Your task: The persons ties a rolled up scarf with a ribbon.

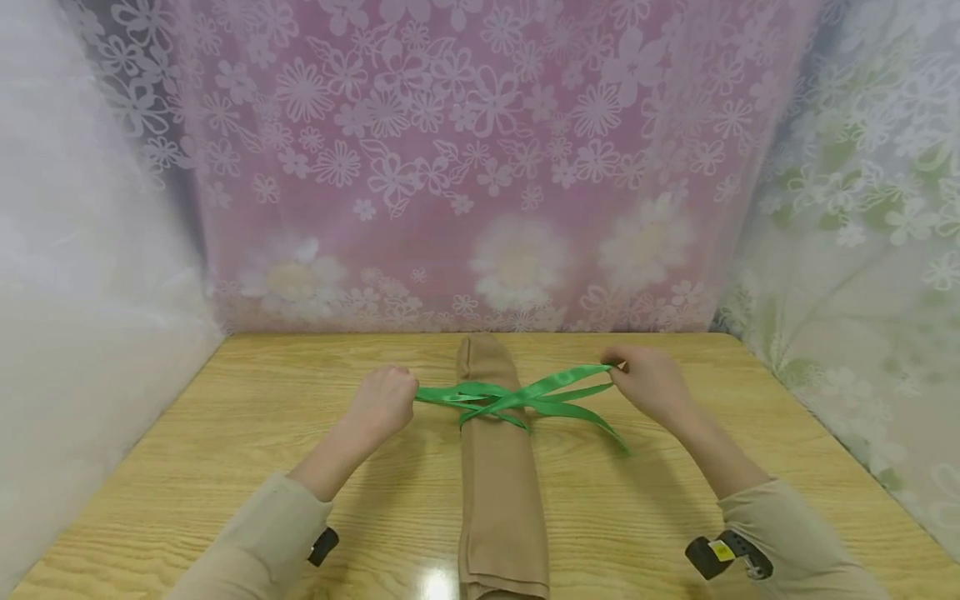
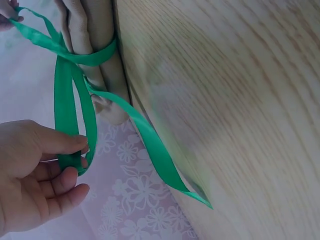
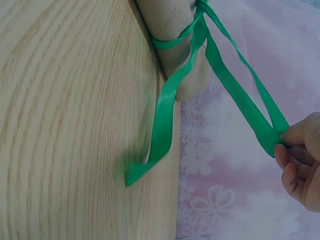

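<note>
A rolled tan cloth [image 1: 504,500] lies lengthwise on the wooden table, with a green ribbon [image 1: 555,382] passed around it and crossed on top. On the left, my left hand [image 1: 384,402] pinches one loop of the ribbon; the left wrist view shows thumb and fingers closed on the loop's end [image 2: 70,160]. Out to the right, my right hand [image 1: 651,385] pinches the other loop [image 3: 276,140] between thumb and fingers. Both loops stretch sideways from the crossing. One loose ribbon tail [image 1: 600,418] hangs down at the right, and another tail [image 2: 160,155] shows in the left wrist view.
The wood-grain table [image 1: 300,417] spreads to both sides of the cloth. A pink flowered curtain [image 1: 420,167] hangs behind its far edge, with pale sheets at the left and right. Each wrist wears a black camera strap [image 1: 738,554].
</note>
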Tool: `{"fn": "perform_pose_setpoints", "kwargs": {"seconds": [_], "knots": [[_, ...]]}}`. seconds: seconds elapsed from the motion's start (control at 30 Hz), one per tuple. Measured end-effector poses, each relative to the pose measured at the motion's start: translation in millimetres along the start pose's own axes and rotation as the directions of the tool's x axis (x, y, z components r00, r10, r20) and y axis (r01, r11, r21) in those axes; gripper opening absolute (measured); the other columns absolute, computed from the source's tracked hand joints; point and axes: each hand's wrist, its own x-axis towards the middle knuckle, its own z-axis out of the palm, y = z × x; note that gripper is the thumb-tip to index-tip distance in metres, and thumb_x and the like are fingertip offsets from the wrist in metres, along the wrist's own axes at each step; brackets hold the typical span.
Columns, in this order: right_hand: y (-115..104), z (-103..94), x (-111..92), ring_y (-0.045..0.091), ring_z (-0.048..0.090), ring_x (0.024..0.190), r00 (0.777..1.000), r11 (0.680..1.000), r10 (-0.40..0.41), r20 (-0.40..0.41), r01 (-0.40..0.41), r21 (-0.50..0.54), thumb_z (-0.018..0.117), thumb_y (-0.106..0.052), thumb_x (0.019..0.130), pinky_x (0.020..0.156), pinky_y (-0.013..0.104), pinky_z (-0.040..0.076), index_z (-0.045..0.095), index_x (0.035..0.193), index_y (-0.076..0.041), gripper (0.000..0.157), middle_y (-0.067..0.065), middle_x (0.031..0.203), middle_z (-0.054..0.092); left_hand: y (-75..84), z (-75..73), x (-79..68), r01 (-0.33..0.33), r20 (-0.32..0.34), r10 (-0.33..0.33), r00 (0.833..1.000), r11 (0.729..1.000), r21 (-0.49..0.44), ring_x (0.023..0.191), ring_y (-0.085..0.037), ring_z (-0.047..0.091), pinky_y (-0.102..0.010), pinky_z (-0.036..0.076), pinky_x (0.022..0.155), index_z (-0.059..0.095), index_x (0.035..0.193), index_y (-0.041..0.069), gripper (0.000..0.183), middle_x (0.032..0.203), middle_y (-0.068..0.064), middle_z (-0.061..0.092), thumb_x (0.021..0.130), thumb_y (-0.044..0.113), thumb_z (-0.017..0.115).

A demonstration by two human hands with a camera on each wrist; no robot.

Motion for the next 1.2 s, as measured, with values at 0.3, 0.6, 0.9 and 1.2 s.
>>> {"fn": "perform_pose_setpoints", "kwargs": {"seconds": [0.3, 0.6, 0.9, 1.2], "knots": [[12.4, -3.0, -3.1, 0.024, 0.062, 0.066, 0.998, 0.997, -0.054, -0.037, 0.052, -0.065, 0.063, 0.006, 0.080, 0.055, 0.034, 0.050, 0.067, 0.093, 0.002, 0.015, 0.014, 0.083, 0.068, -3.9, -2.1, -2.8, 0.045, 0.016, -0.045, 0.999, 0.999, 0.012, 0.050, -0.009, 0.017, -0.019, 0.017, 0.042, 0.020, 0.053, 0.015, 0.050, 0.055, 0.003, 0.015, 0.070, -0.017, 0.053], [24.8, -5.5, -8.5, 0.015, 0.055, 0.053, 0.995, 0.984, -0.076, -0.065, 0.065, -0.168, 0.064, 0.005, 0.079, 0.045, 0.027, 0.041, 0.068, 0.091, 0.001, 0.014, 0.014, 0.081, 0.068, -7.3, -5.0, -3.0, 0.089, -0.038, -0.086, 0.996, 0.993, 0.080, 0.047, -0.010, 0.021, -0.021, 0.020, 0.039, 0.028, 0.049, 0.014, 0.042, 0.050, 0.004, 0.022, 0.068, -0.015, 0.053], [34.4, -9.3, -14.4, 0.011, 0.048, 0.047, 0.996, 0.962, -0.071, -0.050, 0.055, -0.266, 0.066, 0.000, 0.079, 0.036, 0.022, 0.032, 0.069, 0.093, 0.000, 0.015, 0.017, 0.090, 0.068, -17.7, -4.6, -6.2, 0.169, 0.013, -0.170, 0.985, 0.985, 0.040, 0.046, -0.008, 0.016, -0.019, 0.016, 0.040, 0.020, 0.051, 0.016, 0.048, 0.050, 0.005, 0.016, 0.069, -0.017, 0.050], [45.8, -11.2, -20.3, 0.006, 0.026, 0.039, 0.987, 0.941, -0.123, -0.103, 0.083, -0.327, 0.059, 0.003, 0.081, 0.035, 0.021, 0.022, 0.068, 0.089, 0.001, 0.013, 0.012, 0.072, 0.066, -29.6, -4.1, -15.4, 0.152, -0.157, -0.141, 0.977, 0.987, 0.060, 0.041, -0.006, 0.011, -0.017, 0.012, 0.038, 0.019, 0.048, 0.016, 0.050, 0.045, 0.007, 0.012, 0.064, -0.019, 0.051]]}}
